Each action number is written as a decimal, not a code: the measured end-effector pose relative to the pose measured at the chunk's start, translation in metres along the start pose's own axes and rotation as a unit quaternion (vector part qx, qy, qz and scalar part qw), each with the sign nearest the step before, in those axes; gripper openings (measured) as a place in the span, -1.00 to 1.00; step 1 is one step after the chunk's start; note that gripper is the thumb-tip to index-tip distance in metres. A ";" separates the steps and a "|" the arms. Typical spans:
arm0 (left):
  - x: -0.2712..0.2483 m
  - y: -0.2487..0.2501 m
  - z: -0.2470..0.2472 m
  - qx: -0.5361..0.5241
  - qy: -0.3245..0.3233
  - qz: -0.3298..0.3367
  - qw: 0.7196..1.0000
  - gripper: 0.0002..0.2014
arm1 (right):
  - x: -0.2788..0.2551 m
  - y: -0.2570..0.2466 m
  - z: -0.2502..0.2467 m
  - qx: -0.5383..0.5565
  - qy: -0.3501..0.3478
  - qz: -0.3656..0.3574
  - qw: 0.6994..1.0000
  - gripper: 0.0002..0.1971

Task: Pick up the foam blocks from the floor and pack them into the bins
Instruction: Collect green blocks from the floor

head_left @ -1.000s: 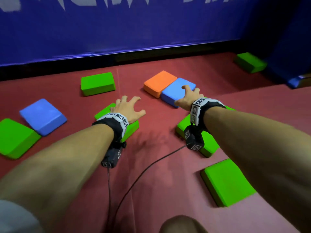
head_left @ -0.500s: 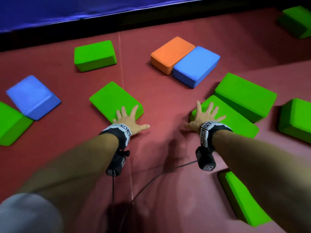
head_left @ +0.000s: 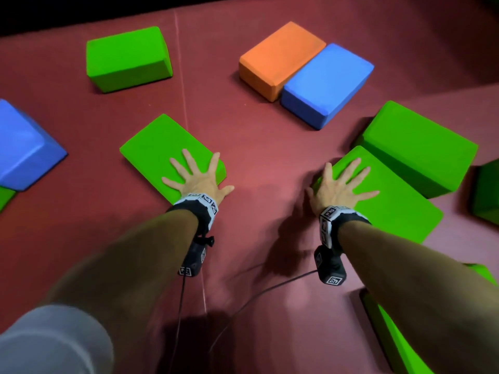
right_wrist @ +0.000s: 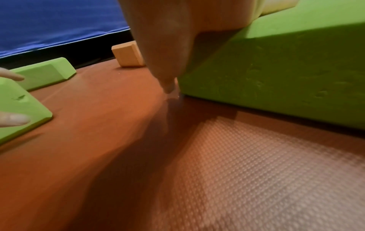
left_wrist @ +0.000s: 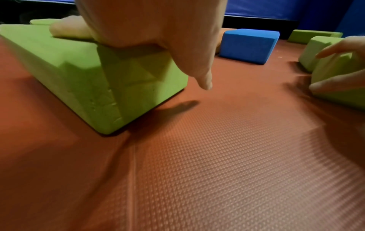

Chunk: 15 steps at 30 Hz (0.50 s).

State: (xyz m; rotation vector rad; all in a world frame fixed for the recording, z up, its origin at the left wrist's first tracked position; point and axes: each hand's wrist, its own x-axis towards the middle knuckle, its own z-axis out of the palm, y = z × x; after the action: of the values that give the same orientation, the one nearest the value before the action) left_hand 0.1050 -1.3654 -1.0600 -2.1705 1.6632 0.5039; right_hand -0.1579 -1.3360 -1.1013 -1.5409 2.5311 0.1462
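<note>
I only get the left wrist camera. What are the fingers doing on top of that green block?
Observer: The left hand lies flat on the green block, fingers spread, not gripping.
Child: And the other hand? I just see fingertips.
Observer: The right hand is spread flat on a second green block.
Child: Is anything off to the left?
Observer: Yes, a blue block lies on the floor there.
</note>
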 end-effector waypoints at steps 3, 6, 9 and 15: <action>-0.001 0.000 -0.004 -0.001 0.001 0.002 1.000 -0.17 | 0.006 0.001 0.007 0.013 0.008 0.011 1.000 -0.60; -0.003 -0.003 -0.010 -0.010 -0.015 0.017 1.000 -0.27 | 0.007 0.005 0.007 0.015 0.005 -0.018 1.000 -0.52; -0.010 -0.010 -0.014 -0.016 -0.028 0.057 0.998 -0.40 | 0.006 0.006 -0.001 0.005 -0.005 -0.022 1.000 -0.57; -0.046 -0.025 0.000 0.039 -0.039 0.163 0.985 -0.44 | -0.024 0.010 -0.009 -0.036 -0.032 -0.083 0.995 -0.64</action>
State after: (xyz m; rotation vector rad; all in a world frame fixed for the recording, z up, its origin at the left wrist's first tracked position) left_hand 0.1177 -1.3207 -1.0354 -1.8073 1.9695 0.5922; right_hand -0.1570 -1.3121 -1.0879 -1.7350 2.3615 0.2628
